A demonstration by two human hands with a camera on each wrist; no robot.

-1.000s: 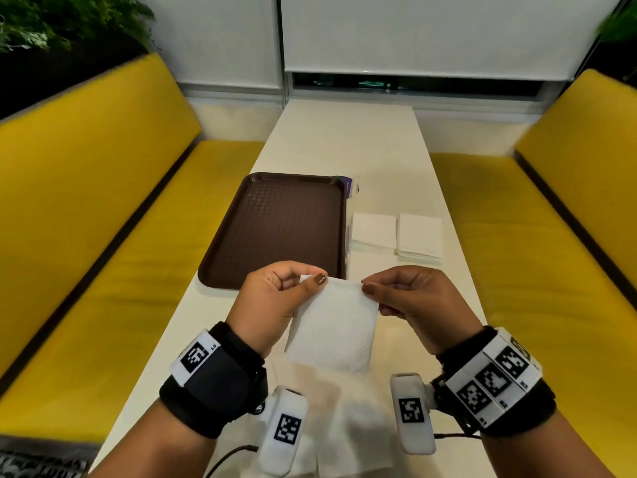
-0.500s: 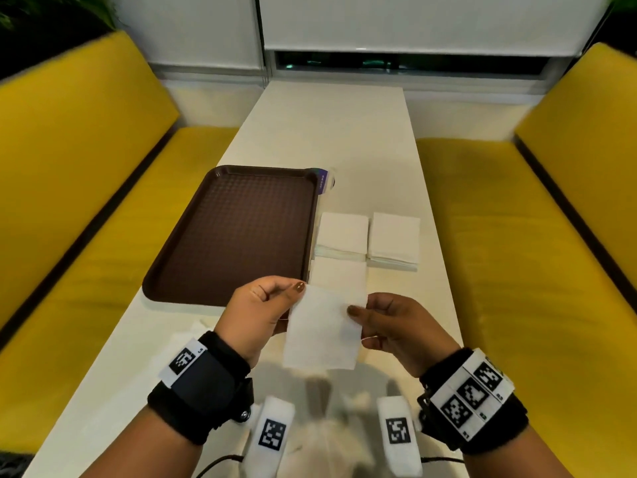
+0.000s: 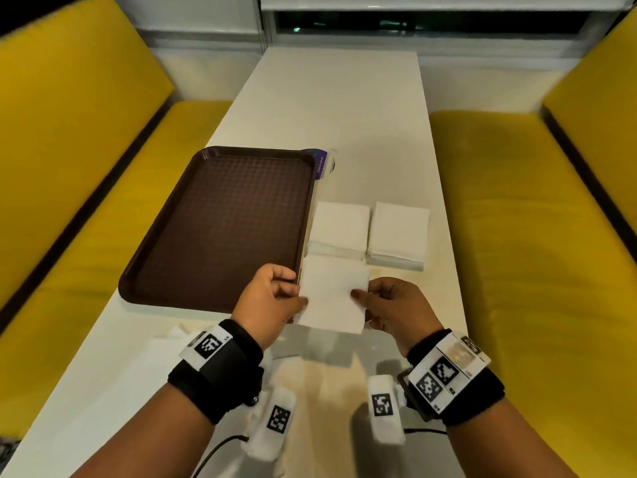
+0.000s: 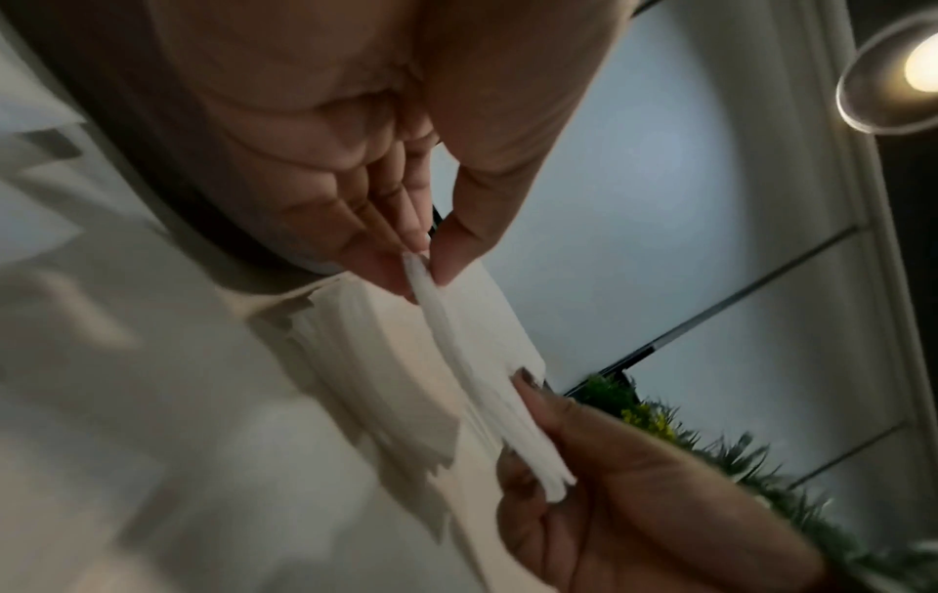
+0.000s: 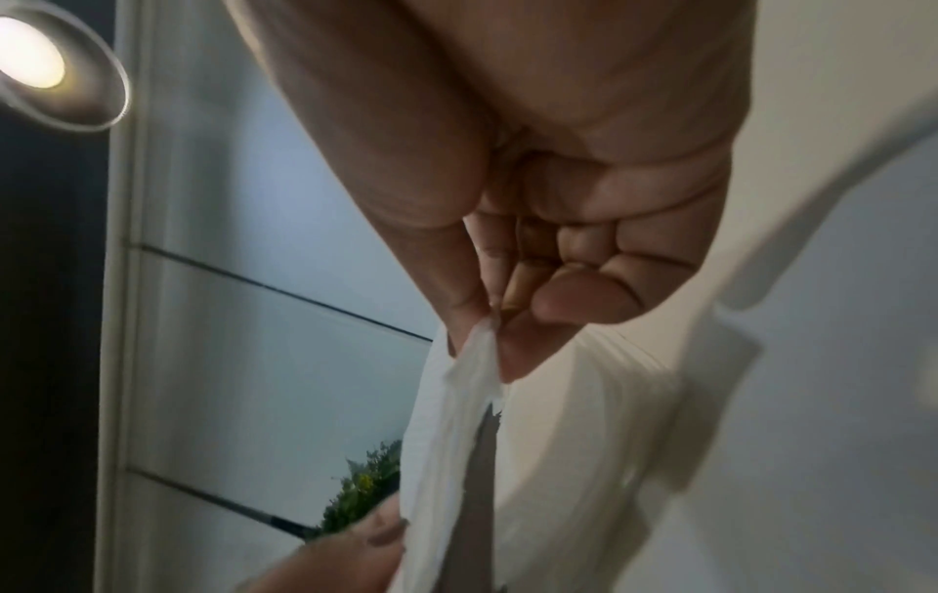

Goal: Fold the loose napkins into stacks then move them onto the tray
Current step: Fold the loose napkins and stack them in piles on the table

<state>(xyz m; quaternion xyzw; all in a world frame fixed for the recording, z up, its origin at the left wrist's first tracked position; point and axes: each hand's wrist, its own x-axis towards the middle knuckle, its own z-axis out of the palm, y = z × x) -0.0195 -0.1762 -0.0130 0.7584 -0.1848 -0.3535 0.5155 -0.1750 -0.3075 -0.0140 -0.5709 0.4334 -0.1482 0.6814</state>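
At lower centre, the left hand (image 3: pixel 267 300) and right hand (image 3: pixel 393 307) each pinch the folded white paper napkin (image 3: pixel 331 298), fingers (image 4: pixel 451 256) closed on its side edges.

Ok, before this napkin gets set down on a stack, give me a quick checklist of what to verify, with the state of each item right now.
1. Left hand pinches the folded napkin at its left edge: ok.
2. Right hand pinches the opposite edge: ok.
3. Napkin edges aligned: cannot tell; the right wrist view shows the layers parting near the pinch.
4. Two folded stacks sit side by side on the table, right of the tray: ok.
5. Tray has bare surface for stacks later: ok.
6. Loose napkins remain near the left wrist: not ok, folding is unfinished.
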